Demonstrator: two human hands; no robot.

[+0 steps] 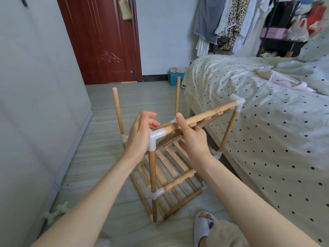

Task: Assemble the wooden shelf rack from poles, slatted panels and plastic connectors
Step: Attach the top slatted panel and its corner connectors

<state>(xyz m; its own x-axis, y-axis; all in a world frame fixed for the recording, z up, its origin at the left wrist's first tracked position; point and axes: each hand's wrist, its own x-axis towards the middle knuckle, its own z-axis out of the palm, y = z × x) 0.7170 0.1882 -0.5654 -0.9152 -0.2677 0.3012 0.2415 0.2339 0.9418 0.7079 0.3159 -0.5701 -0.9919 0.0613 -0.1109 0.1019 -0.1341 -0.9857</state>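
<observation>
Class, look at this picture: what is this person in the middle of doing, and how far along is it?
A person is building a wooden shelf rack on the floor beside a bed. The right hand grips the top slatted panel, tilted, near a white corner connector; the left hand is open beside that connector. Lower panels are already in. Two far poles are bare on top.

Pale grey-striped floor (106, 157) under soft daylight. Dark red panelled door (99, 41) at far wall, black skirting beside it. Pale grey wardrobe front (35, 86) along left side. Bed (267, 131) on right, cream cover with dark polka dots, rumpled. Clothes rail (227, 24) in far corner: grey, white, leopard-print garments. Dark shelf unit (281, 43) with pink box. Blue box (175, 78) on floor by bed end.
</observation>
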